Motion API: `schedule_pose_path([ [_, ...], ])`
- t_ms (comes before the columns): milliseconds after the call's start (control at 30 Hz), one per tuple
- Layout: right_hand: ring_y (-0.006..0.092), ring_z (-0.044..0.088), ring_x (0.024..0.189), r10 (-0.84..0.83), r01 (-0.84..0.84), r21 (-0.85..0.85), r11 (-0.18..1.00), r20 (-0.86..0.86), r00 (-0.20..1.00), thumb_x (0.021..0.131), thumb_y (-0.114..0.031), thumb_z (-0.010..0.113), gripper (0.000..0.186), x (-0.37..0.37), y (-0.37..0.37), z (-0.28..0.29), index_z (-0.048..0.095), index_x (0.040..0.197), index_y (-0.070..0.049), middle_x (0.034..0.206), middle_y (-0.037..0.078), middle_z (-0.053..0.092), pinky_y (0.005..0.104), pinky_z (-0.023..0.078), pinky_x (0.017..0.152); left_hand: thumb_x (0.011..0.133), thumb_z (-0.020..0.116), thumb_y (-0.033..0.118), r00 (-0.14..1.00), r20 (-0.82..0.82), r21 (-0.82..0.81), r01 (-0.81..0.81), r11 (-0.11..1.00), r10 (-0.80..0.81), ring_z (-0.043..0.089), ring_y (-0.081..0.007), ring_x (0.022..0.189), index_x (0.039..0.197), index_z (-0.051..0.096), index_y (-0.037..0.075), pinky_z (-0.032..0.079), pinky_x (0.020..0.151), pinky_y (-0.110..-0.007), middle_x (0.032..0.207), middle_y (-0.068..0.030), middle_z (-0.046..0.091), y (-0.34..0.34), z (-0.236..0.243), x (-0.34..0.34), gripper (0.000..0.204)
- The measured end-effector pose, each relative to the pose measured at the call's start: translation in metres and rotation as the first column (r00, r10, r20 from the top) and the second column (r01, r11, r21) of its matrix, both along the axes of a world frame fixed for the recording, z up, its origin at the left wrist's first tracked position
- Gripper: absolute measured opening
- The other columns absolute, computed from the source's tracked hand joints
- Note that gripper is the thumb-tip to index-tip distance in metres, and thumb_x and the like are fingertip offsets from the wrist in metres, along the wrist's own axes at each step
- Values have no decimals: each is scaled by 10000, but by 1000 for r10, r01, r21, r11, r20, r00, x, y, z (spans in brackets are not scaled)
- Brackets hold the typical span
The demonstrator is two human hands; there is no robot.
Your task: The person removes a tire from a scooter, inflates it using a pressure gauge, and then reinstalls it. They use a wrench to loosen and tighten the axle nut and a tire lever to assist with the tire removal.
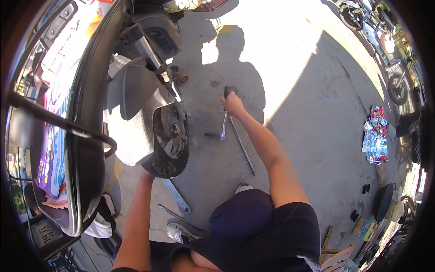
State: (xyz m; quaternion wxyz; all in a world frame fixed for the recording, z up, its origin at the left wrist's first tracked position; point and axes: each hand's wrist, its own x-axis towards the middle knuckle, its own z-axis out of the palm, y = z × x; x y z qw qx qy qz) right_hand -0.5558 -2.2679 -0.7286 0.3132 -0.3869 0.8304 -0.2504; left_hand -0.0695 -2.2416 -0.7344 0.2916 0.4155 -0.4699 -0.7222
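Observation:
My right hand [234, 105] is wrapped round the dark handle of a socket wrench [223, 128]. The bright shaft of that wrench points back toward me, and a black socket piece sticks out to the left at its end. Close to the right of it, a long thin metal bar [244, 148] lies on the ground. On the left, my left hand [147, 174] is at the underside of a scooter's front wheel [174, 167]; the tire hides its fingers. A silver wrench [177, 196] and another metal bar [179, 216] lie near my left forearm.
The scooter's white mudguard [131, 131] and dark front body fill the left side. At the right are a pile of crumpled colorful wrappers [376, 136], a black pan [383, 202] and a yellow-green container [364, 229]. Parked motorcycles [380, 45] stand at the far right.

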Motion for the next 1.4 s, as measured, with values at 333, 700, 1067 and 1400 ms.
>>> schedule_pose_path([
  [333,251,678,638,-26,112,-398,910,216,976,968,-322,570,374,28,60,137,440,929,26,730,162,652,367,557,627,969,544,270,994,77,51,-82,995,78,536,-206,1214,1369,494,29,430,1040,-352,1345,-91,556,3,45,-23,470],
  [700,180,689,799,135,-25,-745,667,87,987,977,-202,600,247,58,86,198,451,1032,-13,924,97,677,302,533,713,941,579,204,976,58,74,-214,974,210,608,-186,1108,1298,568,2,492,953,-325,1262,-80,625,6,61,-43,410],
  [1067,170,660,831,254,-124,-848,515,14,967,932,-121,650,311,71,91,201,454,1157,-35,1036,60,681,293,526,743,935,583,191,989,-6,24,-150,988,150,611,-182,1097,1295,569,2,491,949,-324,1249,-82,629,8,57,-36,407],
  [1400,150,600,900,376,-28,-873,487,181,909,903,-92,688,386,100,108,163,462,1212,-39,1118,73,622,300,502,859,917,606,191,982,77,14,-173,985,172,612,-182,1093,1300,561,4,486,953,-323,1229,-85,636,12,65,-42,429],
])
